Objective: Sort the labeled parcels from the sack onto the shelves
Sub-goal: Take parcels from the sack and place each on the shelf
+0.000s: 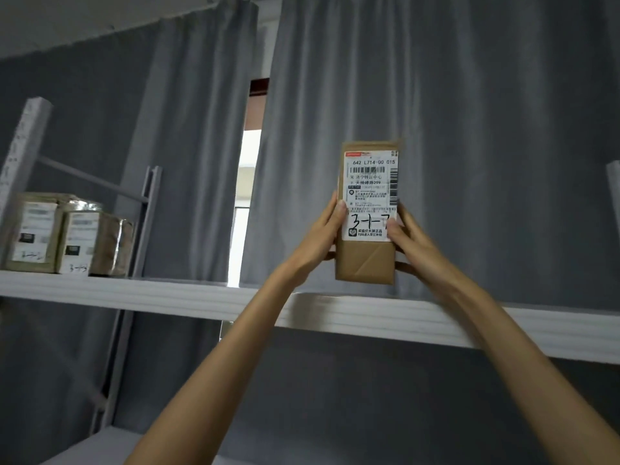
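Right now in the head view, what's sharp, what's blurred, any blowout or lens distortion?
Head view: the held parcel and its label are sharp, the printed code readable; the right hand covers the end of the handwritten mark. The two parcels at far left are smeared, labels illegible. The gap between the curtains is blown out white. The shelf board bows from wide-angle distortion.

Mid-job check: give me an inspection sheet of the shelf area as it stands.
Surface: white shelf, upper board, bare in its middle stretch.
Job's things: brown parcel held upright above the shelf, label facing the camera, handwritten mark partly covered by a thumb; two labeled parcels side by side at the shelf's left end.
Clutter: nothing seen.
Hands: left hand and right hand grip the parcel's sides.
Cables: nothing seen.
Surroundings: grey curtains behind, with a bright gap; the sack is out of view.
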